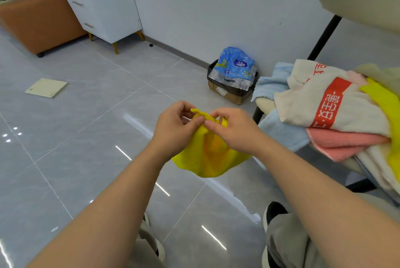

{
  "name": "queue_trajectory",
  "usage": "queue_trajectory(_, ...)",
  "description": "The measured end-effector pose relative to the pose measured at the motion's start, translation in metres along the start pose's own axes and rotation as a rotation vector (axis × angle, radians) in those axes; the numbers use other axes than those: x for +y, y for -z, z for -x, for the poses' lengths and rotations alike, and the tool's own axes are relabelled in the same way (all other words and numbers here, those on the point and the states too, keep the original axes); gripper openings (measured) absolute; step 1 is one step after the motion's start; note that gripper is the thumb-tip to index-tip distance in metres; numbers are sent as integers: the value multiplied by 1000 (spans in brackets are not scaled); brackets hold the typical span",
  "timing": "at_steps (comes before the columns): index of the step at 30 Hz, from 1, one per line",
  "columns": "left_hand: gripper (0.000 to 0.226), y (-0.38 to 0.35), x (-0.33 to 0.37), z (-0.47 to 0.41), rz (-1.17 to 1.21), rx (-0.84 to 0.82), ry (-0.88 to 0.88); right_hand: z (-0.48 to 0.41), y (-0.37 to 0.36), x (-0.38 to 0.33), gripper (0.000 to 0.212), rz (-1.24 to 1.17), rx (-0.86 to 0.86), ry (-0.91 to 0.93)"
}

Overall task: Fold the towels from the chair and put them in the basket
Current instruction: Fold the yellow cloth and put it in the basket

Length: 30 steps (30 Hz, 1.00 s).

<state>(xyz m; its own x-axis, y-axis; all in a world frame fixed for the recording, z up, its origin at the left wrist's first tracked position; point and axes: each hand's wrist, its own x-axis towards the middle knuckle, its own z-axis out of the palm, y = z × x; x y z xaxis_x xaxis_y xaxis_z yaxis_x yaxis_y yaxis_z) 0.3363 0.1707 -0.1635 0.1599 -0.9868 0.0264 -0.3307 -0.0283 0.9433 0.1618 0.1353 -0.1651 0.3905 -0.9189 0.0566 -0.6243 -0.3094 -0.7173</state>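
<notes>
A small yellow towel (pixel 207 155) hangs in the air in front of me, bunched at its top edge. My left hand (pixel 175 127) and my right hand (pixel 233 129) both pinch that top edge, fingertips almost touching. To the right, a cream chair (pixel 264 103) with black legs carries a loose pile of towels: a white one with a red printed band (pixel 324 103), light blue ones (pixel 272 85), a pink one (pixel 342 142) and another yellow one (pixel 385 103). No basket is in view.
Glossy grey floor tiles lie below. A cardboard box lined with a black bag (pixel 229 90) holds a blue plastic pack against the wall. A white drawer cabinet (pixel 104 9) and a brown ottoman (pixel 41 20) stand at the far left. A flat book (pixel 46 87) lies on the floor.
</notes>
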Motion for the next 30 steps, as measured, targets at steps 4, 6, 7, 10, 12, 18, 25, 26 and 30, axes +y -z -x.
queue_trajectory(4, 40, 7, -2, 1, 97, -149, 75, -4, 10, 3, 11, -56, 122, -11)
queue_trajectory(6, 46, 7, -6, 2, -82, -204, 31, -6, 16, 6, 6, -106, 195, -14)
queue_trajectory(7, 46, 5, -8, 3, -183, -223, -2, -8, 19, 8, 6, -119, 222, -16)
queue_trajectory(10, 46, 2, -10, 7, -343, -233, -100, -12, 28, 15, 5, -126, 294, -44)
queue_trajectory(12, 45, 1, -11, 7, -382, -232, -147, -14, 35, 20, 7, -114, 339, -68)
queue_trajectory(18, 38, 1, -12, 9, -425, -248, -204, -18, 45, 35, 17, -149, 460, -149)
queue_trajectory(25, 39, -1, -11, 6, -211, -202, -2, -19, 45, 38, 19, -159, 480, -154)
queue_trajectory(26, 32, 0, -10, 6, -157, -193, 37, -19, 46, 38, 19, -154, 482, -153)
queue_trajectory(30, 16, 1, -3, 5, 180, -95, 244, -18, 47, 40, 16, -140, 491, -151)
